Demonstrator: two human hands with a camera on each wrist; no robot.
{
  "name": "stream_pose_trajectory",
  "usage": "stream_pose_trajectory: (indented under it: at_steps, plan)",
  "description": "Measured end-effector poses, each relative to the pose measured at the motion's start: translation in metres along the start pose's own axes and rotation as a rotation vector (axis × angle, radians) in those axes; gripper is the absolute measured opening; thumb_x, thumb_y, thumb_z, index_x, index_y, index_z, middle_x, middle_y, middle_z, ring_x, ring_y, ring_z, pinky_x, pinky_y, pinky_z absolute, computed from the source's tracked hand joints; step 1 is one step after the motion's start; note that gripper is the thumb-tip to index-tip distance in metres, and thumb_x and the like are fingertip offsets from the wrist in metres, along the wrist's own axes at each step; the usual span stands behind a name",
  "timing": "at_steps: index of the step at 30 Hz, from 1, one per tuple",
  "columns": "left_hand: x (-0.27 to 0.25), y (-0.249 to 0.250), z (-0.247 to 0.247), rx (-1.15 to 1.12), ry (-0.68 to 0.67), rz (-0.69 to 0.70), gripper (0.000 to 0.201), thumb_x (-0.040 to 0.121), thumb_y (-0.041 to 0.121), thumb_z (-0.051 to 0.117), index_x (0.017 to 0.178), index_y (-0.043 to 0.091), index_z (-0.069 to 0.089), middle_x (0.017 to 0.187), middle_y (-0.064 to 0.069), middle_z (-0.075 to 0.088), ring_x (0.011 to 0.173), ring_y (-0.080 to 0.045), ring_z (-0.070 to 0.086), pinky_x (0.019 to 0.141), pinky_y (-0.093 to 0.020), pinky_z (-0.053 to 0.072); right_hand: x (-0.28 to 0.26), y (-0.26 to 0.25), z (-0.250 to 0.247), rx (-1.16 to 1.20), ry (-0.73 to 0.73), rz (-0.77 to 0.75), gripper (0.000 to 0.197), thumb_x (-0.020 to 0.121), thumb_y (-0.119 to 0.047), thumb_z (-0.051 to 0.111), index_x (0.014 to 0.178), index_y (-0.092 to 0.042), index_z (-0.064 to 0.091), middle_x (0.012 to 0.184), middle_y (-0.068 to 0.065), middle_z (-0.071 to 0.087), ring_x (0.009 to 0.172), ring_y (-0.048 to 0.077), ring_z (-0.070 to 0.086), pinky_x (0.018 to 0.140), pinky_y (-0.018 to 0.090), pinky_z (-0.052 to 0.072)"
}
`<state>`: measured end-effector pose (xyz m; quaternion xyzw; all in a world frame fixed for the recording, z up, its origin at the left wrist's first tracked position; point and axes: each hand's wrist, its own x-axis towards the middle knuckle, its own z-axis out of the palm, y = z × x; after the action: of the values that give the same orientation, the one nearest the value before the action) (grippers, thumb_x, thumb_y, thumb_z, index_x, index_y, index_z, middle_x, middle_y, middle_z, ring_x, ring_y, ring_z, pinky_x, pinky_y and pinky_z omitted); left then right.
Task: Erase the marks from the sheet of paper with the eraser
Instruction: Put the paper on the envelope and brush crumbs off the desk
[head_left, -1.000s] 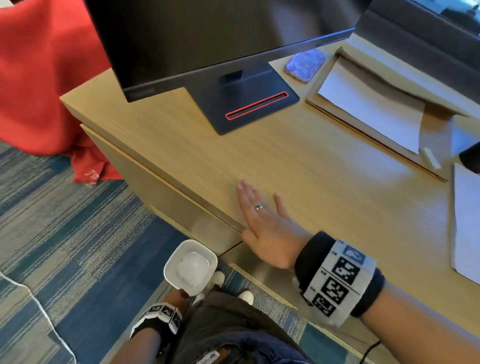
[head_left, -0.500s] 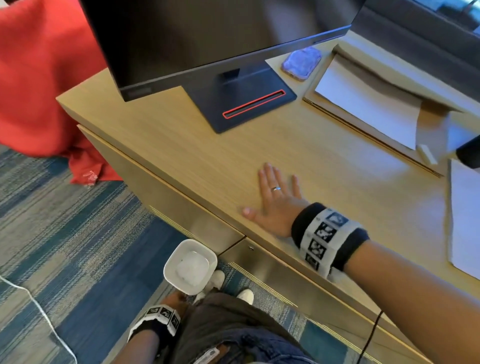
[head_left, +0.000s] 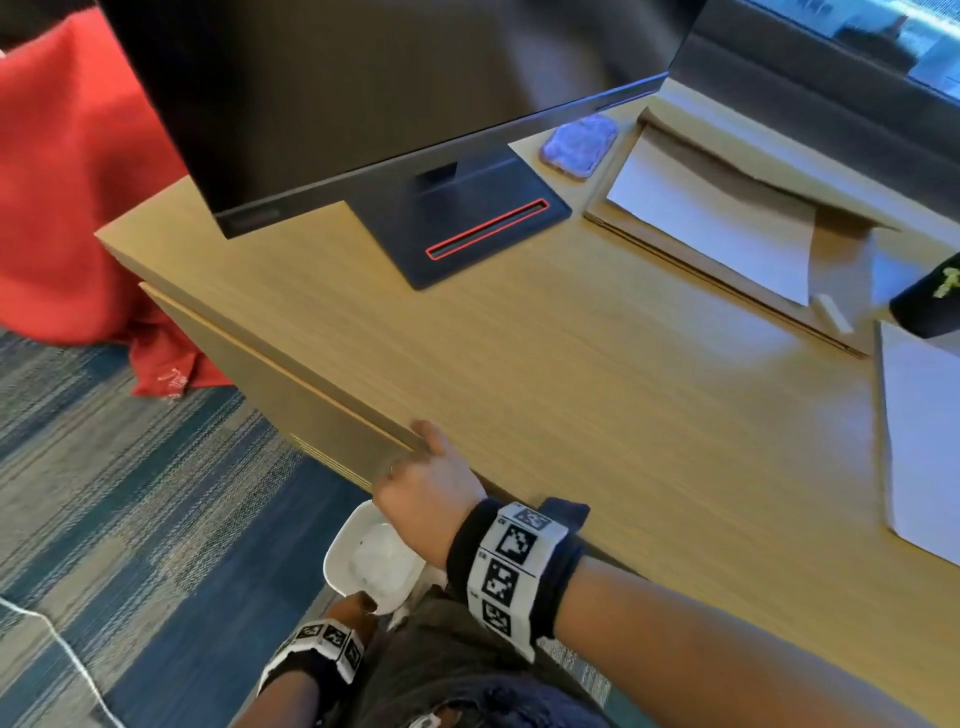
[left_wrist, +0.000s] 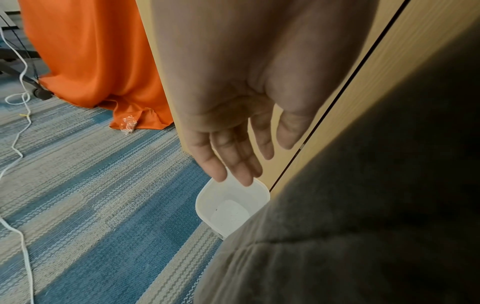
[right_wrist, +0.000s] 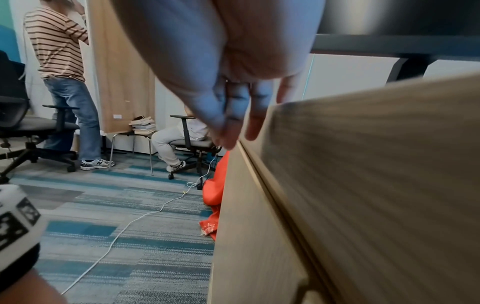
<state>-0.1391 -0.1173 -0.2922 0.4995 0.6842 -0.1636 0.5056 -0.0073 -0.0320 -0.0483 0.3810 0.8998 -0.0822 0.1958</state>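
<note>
A small white eraser (head_left: 832, 313) lies on a brown folder (head_left: 841, 260) at the far right of the desk, beside a white sheet of paper (head_left: 727, 228). A second sheet (head_left: 919, 441) lies at the right edge. My right hand (head_left: 426, 478) is at the desk's front edge, thumb on top. In the right wrist view its fingers (right_wrist: 233, 123) hang loosely over the edge and hold nothing. Right below it is a white container (head_left: 374, 561). My left hand (head_left: 353, 605) is at its near rim. In the left wrist view the straight fingers (left_wrist: 233, 164) touch the container (left_wrist: 233, 209).
A dark monitor (head_left: 389, 78) on its base (head_left: 467, 228) fills the desk's back left, with a phone (head_left: 579, 143) beside it. A black object (head_left: 930, 301) sits at the right edge. Red cloth (head_left: 67, 182) and a white cable (head_left: 67, 660) lie on the carpet. Two people (right_wrist: 59, 61) are across the room.
My right hand has slid back across the desk top from flat on the wood to the front edge, above the container. The left hand and container stayed put.
</note>
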Motion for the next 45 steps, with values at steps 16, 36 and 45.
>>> stream_pose_trajectory:
  at_steps: [16, 36, 45]
  plan:
    - [-0.015, -0.001, -0.003, -0.054, 0.015, 0.008, 0.038, 0.097, 0.023, 0.047, 0.133, 0.011, 0.048, 0.142, -0.005, 0.046, 0.13, -0.019, 0.044, 0.099, -0.02, 0.034, -0.04, 0.103, -0.013, 0.416, -0.017, 0.609, 0.077, 0.097, -0.054, 0.023, 0.148, -0.012, -0.015, 0.156, 0.007, -0.02, 0.145, 0.021, -0.014, 0.116, 0.043, -0.003]
    - [-0.016, 0.005, -0.008, 0.011, -0.036, 0.049, 0.042, 0.096, 0.025, 0.047, 0.137, 0.017, 0.044, 0.14, -0.003, 0.048, 0.129, -0.019, 0.045, 0.1, -0.022, 0.035, 0.012, -0.011, -0.006, 0.11, 0.066, -0.043, 0.028, 0.092, -0.003, 0.044, 0.119, -0.003, 0.054, 0.116, 0.012, 0.058, 0.112, 0.028, 0.044, 0.088, 0.035, 0.042]
    - [-0.024, -0.006, -0.007, 0.047, -0.012, 0.017, 0.037, 0.099, 0.021, 0.039, 0.135, 0.014, 0.046, 0.143, -0.002, 0.045, 0.13, -0.016, 0.044, 0.098, -0.018, 0.034, -0.006, -0.01, 0.005, 0.053, 0.212, 0.094, 0.033, 0.079, -0.015, 0.056, 0.111, -0.018, 0.064, 0.111, -0.001, 0.066, 0.11, 0.021, 0.055, 0.085, 0.04, 0.045]
